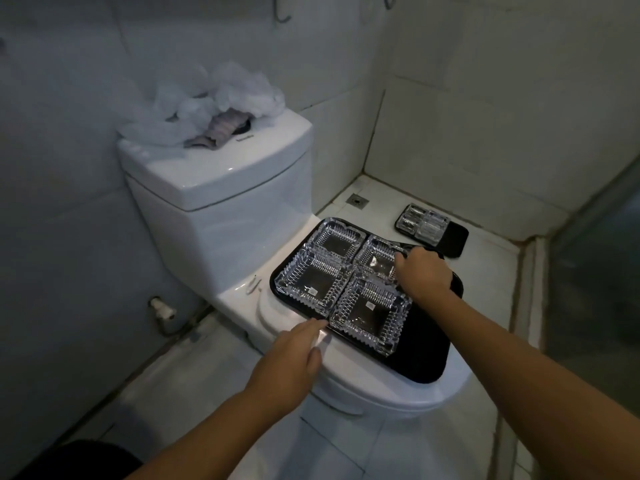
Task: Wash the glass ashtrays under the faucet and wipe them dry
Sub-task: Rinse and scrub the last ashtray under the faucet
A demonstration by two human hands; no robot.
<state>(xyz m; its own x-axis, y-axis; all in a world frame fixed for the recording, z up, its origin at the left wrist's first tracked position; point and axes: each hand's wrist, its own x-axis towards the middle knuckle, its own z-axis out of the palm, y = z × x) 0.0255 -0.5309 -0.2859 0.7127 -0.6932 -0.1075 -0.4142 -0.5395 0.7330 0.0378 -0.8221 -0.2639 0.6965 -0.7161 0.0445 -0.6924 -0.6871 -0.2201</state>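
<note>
Closed toilet (221, 209) lid carrying black tray (426, 355); four square glass ashtrays (313, 280) packed two-by-two on its far half. Second black tray (453, 239) on floor beyond, holding more glass ashtrays (420, 223), stacked. Crumpled plastic bag (214, 98) on cistern. Right hand (424, 271) on far-right ashtray (375, 259), fingers curled over its rim, gripping. Left hand (294, 355) at tray's near-left edge, fingers straight and together, tips touching tray beside near-right ashtray (369, 311).

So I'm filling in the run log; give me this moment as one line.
left hand open at black tray edge | right hand on square glass ashtray | four ashtrays on tray
</note>
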